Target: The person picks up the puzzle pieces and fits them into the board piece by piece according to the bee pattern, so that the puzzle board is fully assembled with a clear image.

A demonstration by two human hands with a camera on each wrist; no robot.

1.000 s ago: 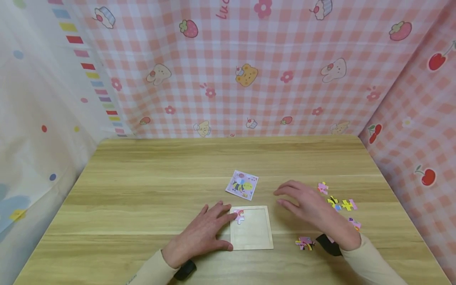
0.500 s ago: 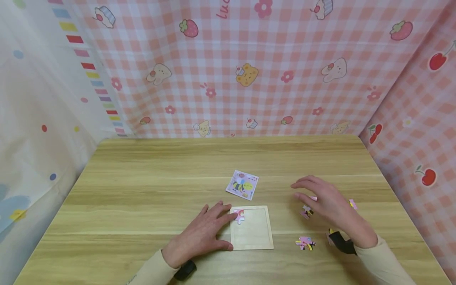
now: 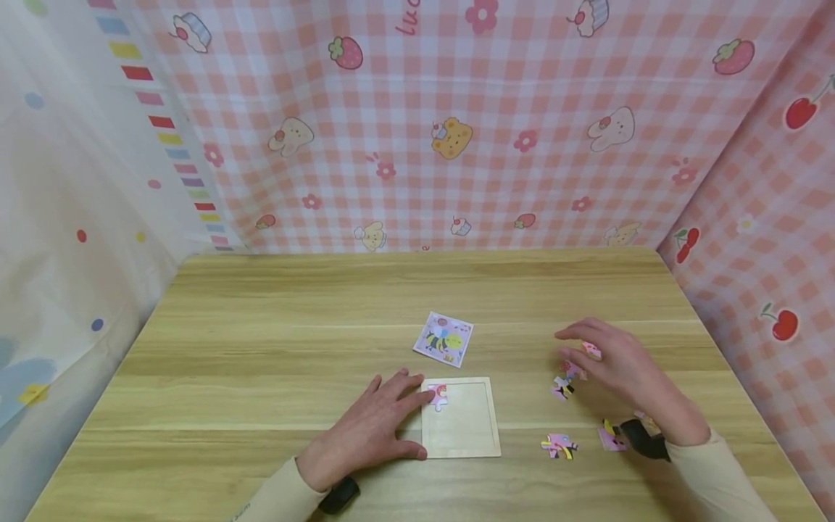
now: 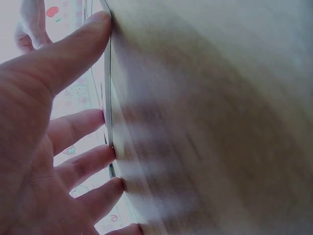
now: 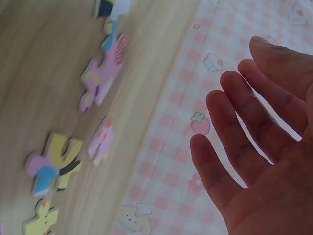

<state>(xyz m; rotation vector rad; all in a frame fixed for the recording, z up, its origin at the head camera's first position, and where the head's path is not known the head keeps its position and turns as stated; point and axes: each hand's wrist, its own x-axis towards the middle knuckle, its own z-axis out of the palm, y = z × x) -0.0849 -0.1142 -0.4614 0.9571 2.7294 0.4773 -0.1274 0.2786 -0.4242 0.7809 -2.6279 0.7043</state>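
Observation:
My left hand [image 3: 372,431] rests beside the square wooden puzzle tray [image 3: 462,429], its thumb and fingertips at the tray's left edge. In the tray's upper left corner sits a pink jigsaw piece [image 3: 438,396] under the tip of the index finger. The left wrist view shows the thumb [image 4: 73,54] and spread fingertips along the tray's thin edge. My right hand [image 3: 616,366] hovers over loose jigsaw pieces on the right, fingers loosely bent and holding nothing. Below it, in the right wrist view, lie a pink piece [image 5: 103,73] and a yellow, pink and blue piece [image 5: 51,164].
A picture card of a bee [image 3: 445,339] lies behind the tray. Other loose pieces lie right of the tray, among them a pink and yellow one [image 3: 559,446] and a pink one [image 3: 611,438]. Checked cloth [image 3: 417,145] hangs behind the wooden table [image 3: 261,326].
My right hand has moved to the right, away from the tray, uncovering some pieces and covering others. The left hand has stayed in place at the tray.

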